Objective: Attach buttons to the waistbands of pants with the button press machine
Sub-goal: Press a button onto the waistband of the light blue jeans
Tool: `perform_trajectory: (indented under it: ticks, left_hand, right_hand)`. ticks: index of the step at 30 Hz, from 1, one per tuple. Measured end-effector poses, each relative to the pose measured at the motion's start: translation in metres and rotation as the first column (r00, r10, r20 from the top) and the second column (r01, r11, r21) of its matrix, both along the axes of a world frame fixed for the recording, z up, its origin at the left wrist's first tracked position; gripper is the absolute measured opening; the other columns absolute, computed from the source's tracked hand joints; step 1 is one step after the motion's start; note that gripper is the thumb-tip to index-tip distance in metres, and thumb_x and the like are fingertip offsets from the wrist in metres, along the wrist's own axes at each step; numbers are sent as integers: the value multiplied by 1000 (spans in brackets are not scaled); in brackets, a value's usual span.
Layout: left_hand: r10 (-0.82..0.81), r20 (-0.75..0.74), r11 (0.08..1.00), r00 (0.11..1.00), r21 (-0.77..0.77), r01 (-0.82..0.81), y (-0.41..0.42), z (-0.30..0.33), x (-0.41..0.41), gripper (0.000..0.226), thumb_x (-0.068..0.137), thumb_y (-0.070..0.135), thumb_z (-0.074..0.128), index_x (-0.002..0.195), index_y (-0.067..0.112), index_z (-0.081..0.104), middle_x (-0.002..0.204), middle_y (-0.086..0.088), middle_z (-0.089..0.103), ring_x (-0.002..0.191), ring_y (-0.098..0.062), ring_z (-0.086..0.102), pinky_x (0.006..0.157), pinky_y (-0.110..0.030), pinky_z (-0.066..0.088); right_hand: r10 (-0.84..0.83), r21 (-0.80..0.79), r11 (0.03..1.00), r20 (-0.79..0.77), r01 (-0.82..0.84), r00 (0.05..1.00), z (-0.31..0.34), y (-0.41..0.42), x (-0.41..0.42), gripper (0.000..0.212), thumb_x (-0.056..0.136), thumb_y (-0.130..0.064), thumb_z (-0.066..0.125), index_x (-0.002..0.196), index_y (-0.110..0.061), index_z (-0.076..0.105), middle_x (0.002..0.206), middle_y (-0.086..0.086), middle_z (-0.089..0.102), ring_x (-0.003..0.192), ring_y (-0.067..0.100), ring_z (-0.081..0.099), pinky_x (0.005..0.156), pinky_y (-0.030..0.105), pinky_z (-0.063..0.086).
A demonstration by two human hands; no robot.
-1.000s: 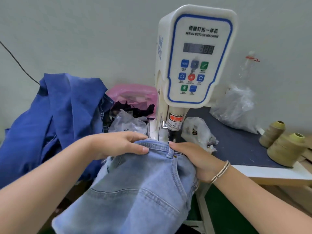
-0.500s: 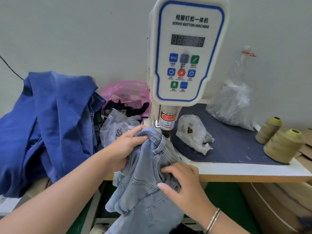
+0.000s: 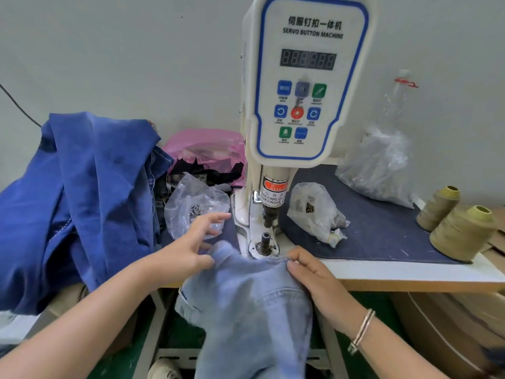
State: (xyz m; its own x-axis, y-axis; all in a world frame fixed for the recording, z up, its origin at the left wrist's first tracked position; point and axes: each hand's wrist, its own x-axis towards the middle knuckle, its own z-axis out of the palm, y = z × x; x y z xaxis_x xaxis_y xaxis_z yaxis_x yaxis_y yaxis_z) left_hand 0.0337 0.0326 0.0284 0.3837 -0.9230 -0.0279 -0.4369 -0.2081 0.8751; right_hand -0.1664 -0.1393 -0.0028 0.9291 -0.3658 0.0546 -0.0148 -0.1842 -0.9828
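The right hand [image 3: 314, 280] pinches the light jeans [image 3: 246, 302] at their top edge; the left hand [image 3: 191, 247] hovers with fingers spread. Soft, floppy denim draped off the desk [image 3: 410, 272], below the press die [image 3: 265, 242]; best gripped by its stiffer waistband.

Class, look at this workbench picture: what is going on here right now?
A person sits at a servo button machine with light blue jeans hanging off the table's front edge. The right hand pinches the jeans' top edge just in front of the lower die, which is bare. The left hand has its fingers spread beside the fabric, near a clear bag. No button is being pressed yet.
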Motion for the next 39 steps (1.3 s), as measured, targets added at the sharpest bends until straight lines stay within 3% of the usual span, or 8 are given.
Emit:
perform_trajectory:
  ticks: [3, 6, 9, 13, 16, 19, 25, 39]
  left_hand:
    - [-210, 119, 970, 970, -103, 222, -8, -1, -20, 39, 88, 24, 56, 124, 38, 56, 135, 20, 44, 131, 5, 36, 106, -12, 30]
    - [-196, 69, 979, 978, -35, 199, -17, -13, -38, 25, 82, 56, 55, 103, 43, 60, 107, 26, 57, 103, 8, 54, 89, -17, 43]
    - [-203, -48, 976, 978, -86, 198, -20, -23, -40, 17, 81, 50, 60, 83, 33, 58, 79, 16, 52, 72, -3, 47, 68, -17, 36]
    - [-103, -123, 986, 987, -145, 85, -27, -25, -27, 16, 83, 38, 65, 76, 28, 53, 71, 11, 47, 66, -7, 41, 60, -15, 32]
    - [1, -154, 992, 988, -126, -21, -42, -28, -16, 19, 88, 24, 67, 77, 22, 52, 66, 16, 49, 62, -5, 42, 57, -12, 34]
    - [10, -180, 997, 984, -74, -24, -50, -32, -8, 18, 90, 19, 66, 78, 22, 53, 63, 20, 51, 57, 1, 44, 54, -9, 34]
    - [-26, -273, 997, 962, -72, 7, -51, -35, -3, 15, 86, 24, 68, 81, 19, 54, 64, 19, 54, 57, 3, 47, 53, -7, 36]
    - [-7, -287, 999, 958, -36, -3, -50, -33, -3, 19, 78, 35, 67, 85, 20, 57, 68, 15, 55, 63, -1, 49, 58, -13, 39]
  right_hand:
    - [42, -78, 996, -8, -42, 999, 3, -3, 8, 19, 89, -33, 47, 79, -32, 62, 76, -14, 57, 75, 2, 51, 75, 16, 41]
    - [60, -81, 995, 26, -58, 998, 6, -3, 13, 19, 89, -28, 49, 86, -31, 67, 83, -12, 64, 81, 2, 57, 77, 16, 43]
    - [115, -139, 984, 26, -110, 993, 13, -7, 14, 25, 91, -22, 49, 89, -35, 70, 87, -13, 67, 85, -1, 59, 79, 12, 42]
    - [-22, -227, 973, 56, 34, 998, 11, -21, 33, 26, 95, -7, 52, 91, -26, 69, 87, -14, 69, 87, -3, 60, 80, 9, 42]
    - [-189, -185, 961, 104, 206, 976, 0, -26, 48, 21, 94, -6, 53, 89, -21, 68, 89, -11, 68, 84, -5, 60, 77, 7, 42]
    - [-272, -82, 955, 128, 284, 954, -11, -30, 55, 18, 92, -4, 55, 89, -21, 59, 85, -7, 63, 76, -5, 58, 72, 8, 43]
    - [-287, -19, 957, 98, 290, 953, -22, -37, 59, 18, 92, -7, 56, 85, -22, 48, 61, -19, 53, 60, -5, 48, 62, 9, 42]
    - [-269, 22, 963, 96, 269, 958, -22, -38, 58, 14, 94, -8, 53, 88, -19, 46, 61, -20, 51, 59, -4, 46, 60, 10, 42]
